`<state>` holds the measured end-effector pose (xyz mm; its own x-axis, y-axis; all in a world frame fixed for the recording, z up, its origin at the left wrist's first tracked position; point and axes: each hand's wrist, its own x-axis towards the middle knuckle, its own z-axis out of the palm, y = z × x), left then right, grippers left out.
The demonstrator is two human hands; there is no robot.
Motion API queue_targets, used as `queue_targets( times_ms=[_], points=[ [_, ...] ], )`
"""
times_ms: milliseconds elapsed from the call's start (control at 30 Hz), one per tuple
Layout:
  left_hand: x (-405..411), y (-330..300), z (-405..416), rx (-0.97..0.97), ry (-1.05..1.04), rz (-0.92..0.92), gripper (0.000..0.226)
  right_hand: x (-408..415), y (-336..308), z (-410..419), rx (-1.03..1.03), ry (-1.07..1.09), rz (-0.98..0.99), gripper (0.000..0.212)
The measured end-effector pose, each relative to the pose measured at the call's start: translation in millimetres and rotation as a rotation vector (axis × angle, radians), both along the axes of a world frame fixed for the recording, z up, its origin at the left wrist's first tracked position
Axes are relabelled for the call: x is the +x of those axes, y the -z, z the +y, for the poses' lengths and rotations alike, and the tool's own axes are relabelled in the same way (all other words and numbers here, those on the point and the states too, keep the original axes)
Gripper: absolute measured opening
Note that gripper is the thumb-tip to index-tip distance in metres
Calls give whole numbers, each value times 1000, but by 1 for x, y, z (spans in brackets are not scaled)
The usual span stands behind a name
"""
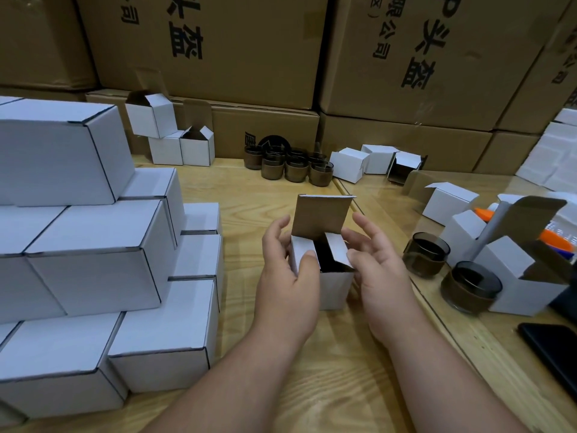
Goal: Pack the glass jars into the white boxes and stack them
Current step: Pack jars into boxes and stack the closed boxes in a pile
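A small white box (335,289) stands on the wooden table in the middle, its brown lid flap upright and a dark jar just visible inside. My left hand (285,276) grips its left side, thumb pressing the left side flap inward. My right hand (381,270) is at the right side, fingertips on the right side flap. A stepped stack of closed white boxes (93,260) fills the left. Several dark glass jars (288,165) cluster at the back. Two more jars (426,254) (471,287) stand to the right.
Open empty white boxes sit at the back left (153,117), back centre (349,164) and right (512,276). Large brown cartons (218,42) wall off the back. A black phone (552,351) lies at the right edge beside orange items (555,237).
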<state>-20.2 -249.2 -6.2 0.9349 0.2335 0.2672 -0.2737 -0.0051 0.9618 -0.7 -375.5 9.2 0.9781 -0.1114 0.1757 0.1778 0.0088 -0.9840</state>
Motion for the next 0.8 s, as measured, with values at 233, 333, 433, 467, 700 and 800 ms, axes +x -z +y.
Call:
queue_targets(
  times_ms=[233, 333, 433, 467, 700, 800],
  points=[
    [2, 2, 0, 10, 18, -34, 43, -5, 4, -2, 70, -54, -77, 32],
    [2, 3, -1, -9, 30, -37, 33, -7, 4, 0, 95, -77, -94, 49],
    [3, 3, 0, -60, 46, -39, 26, -7, 4, 0, 45, -56, -145, 43],
    [2, 4, 0, -87, 59, -36, 24, -6, 5, -1, 30, -53, -160, 35],
    [-1, 3, 3, -166, 113, -44, 25, -9, 7, -3, -46, -62, -187, 28],
    [-1, 3, 2, -116, 83, -21, 17, -10, 10, -3, -80, -75, -186, 24]
  ],
)
